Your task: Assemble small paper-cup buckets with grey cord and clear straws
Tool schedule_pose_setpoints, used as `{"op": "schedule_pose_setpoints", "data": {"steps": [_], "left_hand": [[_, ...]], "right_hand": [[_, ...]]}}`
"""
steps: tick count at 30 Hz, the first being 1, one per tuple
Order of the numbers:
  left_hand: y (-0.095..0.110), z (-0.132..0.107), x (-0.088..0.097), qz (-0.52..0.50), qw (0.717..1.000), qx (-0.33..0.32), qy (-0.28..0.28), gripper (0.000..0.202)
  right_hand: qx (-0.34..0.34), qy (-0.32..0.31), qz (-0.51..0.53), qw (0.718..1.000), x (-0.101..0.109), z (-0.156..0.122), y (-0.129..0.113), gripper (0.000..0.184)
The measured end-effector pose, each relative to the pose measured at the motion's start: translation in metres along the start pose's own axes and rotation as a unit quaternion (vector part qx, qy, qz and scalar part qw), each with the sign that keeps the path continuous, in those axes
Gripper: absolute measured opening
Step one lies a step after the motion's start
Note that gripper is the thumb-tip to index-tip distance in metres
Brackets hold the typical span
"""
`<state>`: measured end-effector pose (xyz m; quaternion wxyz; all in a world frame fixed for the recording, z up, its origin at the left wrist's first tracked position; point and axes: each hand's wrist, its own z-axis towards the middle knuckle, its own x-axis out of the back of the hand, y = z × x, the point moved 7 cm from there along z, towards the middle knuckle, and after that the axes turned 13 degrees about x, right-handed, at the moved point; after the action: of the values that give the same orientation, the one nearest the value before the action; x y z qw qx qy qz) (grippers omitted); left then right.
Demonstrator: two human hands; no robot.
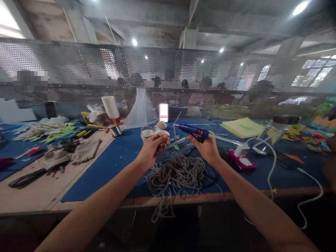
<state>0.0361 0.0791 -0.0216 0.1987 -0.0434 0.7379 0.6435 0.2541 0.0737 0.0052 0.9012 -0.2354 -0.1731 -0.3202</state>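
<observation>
My left hand (150, 149) is closed around a small white cup (162, 133), most of it hidden behind the fingers. My right hand (209, 148) grips a blue hot glue gun (191, 130), its nozzle pointing left toward the cup. A clear glue stick (228, 140) juts out of the back of the gun. Just beyond my left hand stands a cup with a looped handle (147, 133), and a brownish cup (160, 126) lies tilted beside it. Below and between my hands, a tangled heap of grey cord (175, 173) spills over the table edge.
A stack of paper cups (110, 107) leans on a metal holder at the back left. Gloves (85, 151) and tools lie left. On the right are a magenta power socket (242, 161), white cables, yellow-green sheets (244, 126) and a clear jar (274, 134). Mesh (168, 66) stands behind.
</observation>
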Motion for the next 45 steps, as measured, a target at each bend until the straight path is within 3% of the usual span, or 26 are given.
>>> {"op": "schedule_pose_setpoints", "data": {"steps": [45], "left_hand": [[0.0003,-0.0007,0.0022,0.017,1.000,0.002,0.007,0.026]], "right_hand": [[-0.011,0.004,-0.013,1.000,-0.0006,-0.0018,0.0004,0.043]]}}
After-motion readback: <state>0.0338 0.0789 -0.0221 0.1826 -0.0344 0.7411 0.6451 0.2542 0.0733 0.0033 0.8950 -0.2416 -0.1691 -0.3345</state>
